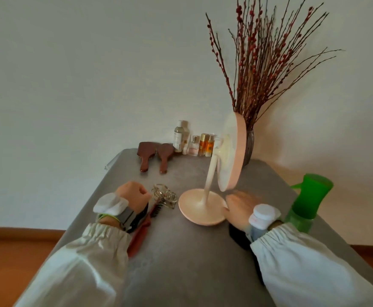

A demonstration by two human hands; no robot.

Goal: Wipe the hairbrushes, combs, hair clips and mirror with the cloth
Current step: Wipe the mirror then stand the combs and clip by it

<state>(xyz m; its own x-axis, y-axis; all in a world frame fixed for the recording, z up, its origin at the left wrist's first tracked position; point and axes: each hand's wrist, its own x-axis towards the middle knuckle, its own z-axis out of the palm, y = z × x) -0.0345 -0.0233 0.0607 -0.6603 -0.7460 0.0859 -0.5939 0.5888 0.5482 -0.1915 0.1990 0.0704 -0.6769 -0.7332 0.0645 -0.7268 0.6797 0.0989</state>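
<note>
**Hands at the mirror base, no cloth in sight**

Sleeves fill the near edge of the view, and past them both hands sit low over the grey surface [181, 262]. As for the grip, the left hand [133, 197] is curled into a fist and I cannot tell whether anything is inside it; it hovers by the red comb [140, 234], whose dark-toothed end pokes out beside the wrist. The right hand [239, 207] is blurred, its fingers spread and lying against the rim of the mirror's [231, 156] round base, touching rather than pinching.

The mirror stands on its stalk near the middle, disc turned edge-on to the camera. Metal hair clips [165, 196] lie in a heap between the left hand and the base. Two wooden hairbrushes [154, 155] rest at the far edge, well apart from both hands. I see no cloth anywhere.

My guess is the mirror is being steadied or turned. To do it well, keep a palm on the base so the tall stalk cannot tip, swing the glass to face front, then wipe with light strokes.

Containers: a green spray bottle [305, 202] stands just right of the right wrist, liquid level unclear. Small bottles [194, 140], some holding amber liquid, cluster by the wall. A dark glass vase [248, 149] behind the mirror holds red-budded twigs [265, 63].
</note>
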